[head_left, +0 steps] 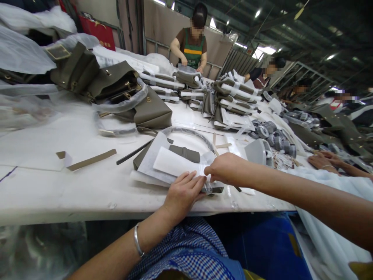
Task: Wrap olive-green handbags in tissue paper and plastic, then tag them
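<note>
In front of me on the table lies an olive-green handbag piece (pixel 185 153), partly covered by white foam sheet (pixel 171 163) and thin white paper (pixel 150 161). My left hand (pixel 186 190) rests on the near edge of the foam, fingers extended and pressing down. Beside it, my right hand (pixel 223 169) is closed, its fingertips pinching shiny clear tape (pixel 208 187) against the foam. A handle wrapped in clear film (pixel 194 133) arches behind the piece. To the left, a dark strap (pixel 134 151) sticks out.
Olive handbags (pixel 154 109) with wrapped handles stand at the left back. Stacked foam-wrapped pieces (pixel 237 91) fill the table's middle back. Tape rolls (pixel 274 136) sit right of them. Tan strips (pixel 93 159) lie at left. A co-worker (pixel 192 46) works opposite; another person's hands (pixel 325 159) are at right.
</note>
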A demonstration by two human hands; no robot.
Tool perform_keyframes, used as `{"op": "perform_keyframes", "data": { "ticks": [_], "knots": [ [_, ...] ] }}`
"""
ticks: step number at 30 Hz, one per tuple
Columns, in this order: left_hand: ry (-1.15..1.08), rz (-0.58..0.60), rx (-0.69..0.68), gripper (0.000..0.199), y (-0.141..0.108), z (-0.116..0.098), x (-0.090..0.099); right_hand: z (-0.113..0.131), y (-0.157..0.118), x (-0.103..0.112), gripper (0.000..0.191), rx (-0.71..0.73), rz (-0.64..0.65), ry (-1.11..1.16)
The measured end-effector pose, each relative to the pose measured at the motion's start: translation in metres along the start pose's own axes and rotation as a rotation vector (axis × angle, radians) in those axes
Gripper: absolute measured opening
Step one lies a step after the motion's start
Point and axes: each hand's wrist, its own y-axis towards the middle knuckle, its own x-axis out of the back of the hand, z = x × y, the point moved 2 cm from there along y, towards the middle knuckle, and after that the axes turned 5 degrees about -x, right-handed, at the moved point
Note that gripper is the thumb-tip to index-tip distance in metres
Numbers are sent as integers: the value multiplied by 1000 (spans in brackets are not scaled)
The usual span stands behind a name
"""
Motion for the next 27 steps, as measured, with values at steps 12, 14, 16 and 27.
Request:
{"op": "perform_keyframes", "data": {
  "ticks": [12,14,16,27],
  "knots": [
    [-43,2,34,41,1,-1,-1,-13,35,7,18,31,106,9],
    [-44,-4,44,42,2,-1,0,-14,43,5,20,38,112,17],
    [-40,-16,44,43,3,-1,0,-14,50,4,23,35,108,12],
    [-11,-5,29,37,5,0,-3,-51,85,-18,52,71,18,157]
  ]
}}
